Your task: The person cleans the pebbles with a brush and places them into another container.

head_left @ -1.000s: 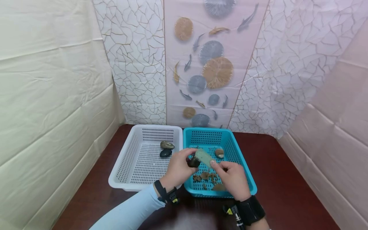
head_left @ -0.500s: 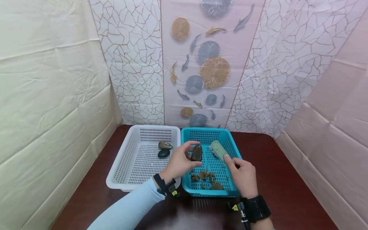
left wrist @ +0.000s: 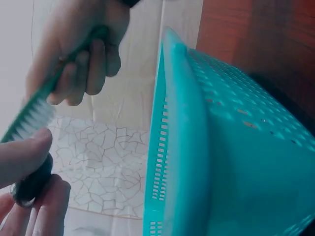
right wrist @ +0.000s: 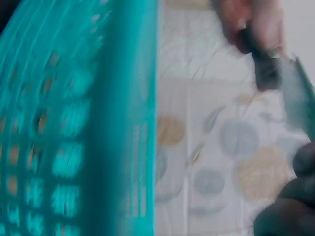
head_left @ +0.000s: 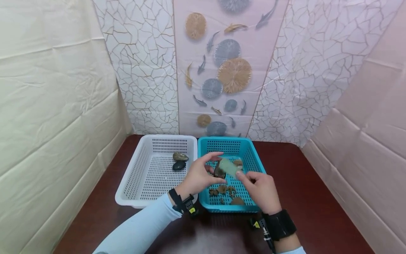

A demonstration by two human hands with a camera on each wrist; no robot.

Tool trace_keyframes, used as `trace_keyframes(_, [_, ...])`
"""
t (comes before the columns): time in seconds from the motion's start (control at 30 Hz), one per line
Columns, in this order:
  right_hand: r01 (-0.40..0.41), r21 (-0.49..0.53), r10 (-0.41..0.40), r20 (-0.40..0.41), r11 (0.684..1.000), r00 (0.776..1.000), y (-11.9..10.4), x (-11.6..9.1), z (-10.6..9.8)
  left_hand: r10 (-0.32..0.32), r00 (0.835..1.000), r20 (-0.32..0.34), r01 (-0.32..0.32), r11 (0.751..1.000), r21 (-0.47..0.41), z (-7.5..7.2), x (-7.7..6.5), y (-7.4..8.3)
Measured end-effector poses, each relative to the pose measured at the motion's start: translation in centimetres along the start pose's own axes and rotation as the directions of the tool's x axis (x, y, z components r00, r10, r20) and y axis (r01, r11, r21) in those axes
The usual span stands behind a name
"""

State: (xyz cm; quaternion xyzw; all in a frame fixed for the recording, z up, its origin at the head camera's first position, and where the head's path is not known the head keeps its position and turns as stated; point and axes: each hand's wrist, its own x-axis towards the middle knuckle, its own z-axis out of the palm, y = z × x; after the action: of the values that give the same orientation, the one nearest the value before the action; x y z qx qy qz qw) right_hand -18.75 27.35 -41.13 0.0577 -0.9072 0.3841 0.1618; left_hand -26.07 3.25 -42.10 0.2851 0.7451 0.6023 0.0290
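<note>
Over the teal basket my left hand (head_left: 197,175) holds a dark, smooth stone (head_left: 219,172) between thumb and fingers. My right hand (head_left: 262,190) grips the handle of a green brush (head_left: 229,167). In the left wrist view the brush (left wrist: 39,98) points its white bristles toward the stone (left wrist: 34,184), close by my left thumb. The right wrist view is blurred; there the bristles lie right beside the stone (right wrist: 266,71). Whether they touch it, I cannot tell.
The teal basket (head_left: 228,209) contains brown clumps (head_left: 222,189), a flat brown piece (head_left: 237,201) and a partly hidden brown stone (head_left: 238,163). Left of it, the white basket (head_left: 125,183) contains a striped stone (head_left: 180,157) and a black stone (head_left: 179,165). Both stand on a dark red table (head_left: 304,197).
The brush lifted away to the right of the stone, then came back left against or near it. The left hand keeps holding the stone, which it has turned.
</note>
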Motion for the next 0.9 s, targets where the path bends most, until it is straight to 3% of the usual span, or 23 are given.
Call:
trace_keyframes(0.3, [-0.006,-0.025,0.007,0.027,1.0,1.0,-0.1,0.2,-0.7,-0.007,1.0,-0.017,0.007,1.0,-0.018,-0.1,-0.2,0.2])
trace_keyframes(0.4, [-0.031,-0.081,0.021,-0.13,0.996,0.991,0.2,0.2,-0.8,-0.037,0.999,-0.013,0.036,0.995,-0.089,-0.1,-0.2,0.0])
trace_keyframes(0.5, [-0.054,-0.059,0.035,-0.286,0.997,0.957,0.5,-0.1,-0.6,-0.078,0.997,0.007,0.078,0.972,-0.222,-0.2,-0.1,-0.1])
trace_keyframes(0.6, [-0.011,0.057,0.025,-0.251,0.998,0.968,0.3,-0.7,-0.1,-0.118,0.992,0.048,0.127,0.91,-0.394,-0.1,0.1,-0.3])
trace_keyframes(0.73, [0.038,0.149,-0.019,-0.123,0.988,0.992,-0.1,-0.9,1.0,-0.156,0.978,0.142,0.21,0.781,-0.589,0.4,0.3,-0.3])
trace_keyframes(0.87, [0.031,0.097,-0.013,-0.177,0.995,0.984,0.1,-0.4,2.0,-0.165,0.962,0.216,0.27,0.67,-0.692,0.9,0.4,0.2])
trace_keyframes(0.9, [0.02,0.084,-0.003,-0.201,0.996,0.98,0.1,-0.3,2.2,-0.164,0.962,0.218,0.272,0.653,-0.707,1.0,0.3,0.3])
